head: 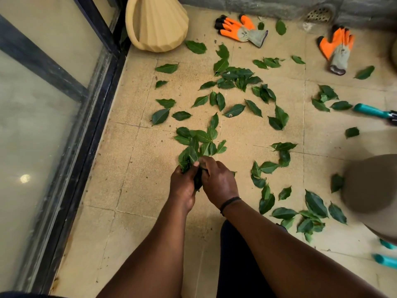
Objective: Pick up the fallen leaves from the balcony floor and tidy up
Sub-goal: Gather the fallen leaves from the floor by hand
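Currently, head view: left hand (182, 186) and right hand (217, 179) meet low over the tiled floor (129, 168), fingers of both curled round one bunch of leaves (197, 145). Loose leaves (236, 78) lie scattered across the tiles beyond. Two orange gloves (240, 29) lie near the far wall, beside a beige pot (156, 24).

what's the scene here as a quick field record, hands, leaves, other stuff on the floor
left hand: grips bunch of leaves
right hand: grips the same bunch
loose leaves: many scattered over the tiled floor
gloves: two orange-grey, far side, one near beige pot, one further right
teal-handled tool: right edge
progress: most leaves uncollected
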